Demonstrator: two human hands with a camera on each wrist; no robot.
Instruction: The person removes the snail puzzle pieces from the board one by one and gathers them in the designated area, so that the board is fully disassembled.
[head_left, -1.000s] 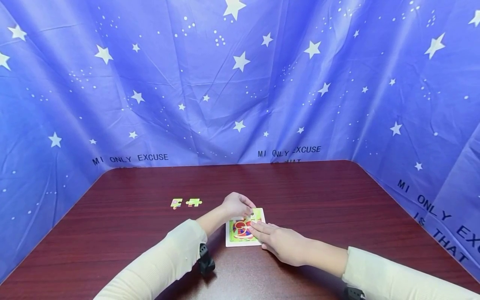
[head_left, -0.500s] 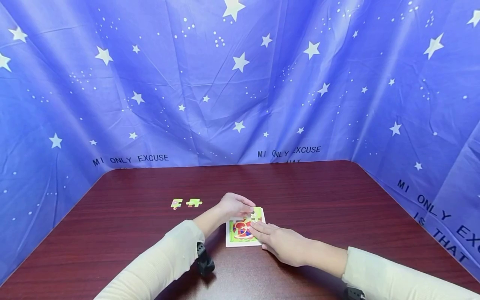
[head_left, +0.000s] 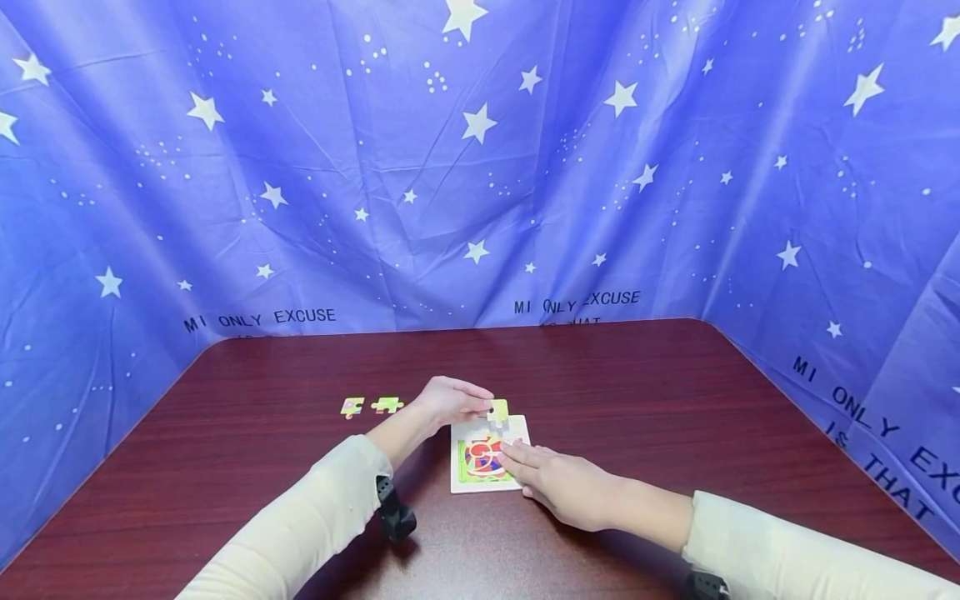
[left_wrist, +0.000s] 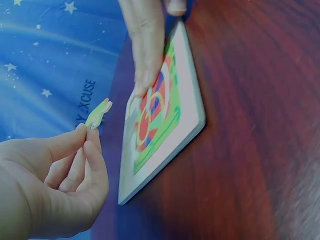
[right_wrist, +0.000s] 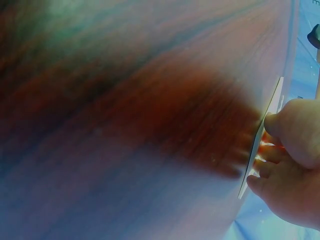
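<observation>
A green-yellow jigsaw piece (head_left: 498, 412) is pinched between the thumb and fingertips of my left hand (head_left: 452, 400), raised over the far edge of the puzzle board. The white-framed puzzle board (left_wrist: 187, 95) lies on the table with a red, blue and green picture in its near part; its far part shows bare white. My right hand (head_left: 573, 487) rests on the board's right side, fingers straight over the picture and covering some of it. In the right wrist view, the thumb and fingers of that hand (right_wrist: 295, 155) lie along the board's edge (right_wrist: 250, 172).
Two loose jigsaw pieces, one with a pink spot (head_left: 352, 407) and a green one (head_left: 387, 405), lie left of the board, close to the left forearm. The dark red wooden table (head_left: 637, 392) ends at a blue star-patterned curtain (head_left: 420, 167).
My left hand has lifted the jigsaw piece from the board's far right corner and moved it left and away, baring white there. The right hand stays in place.
</observation>
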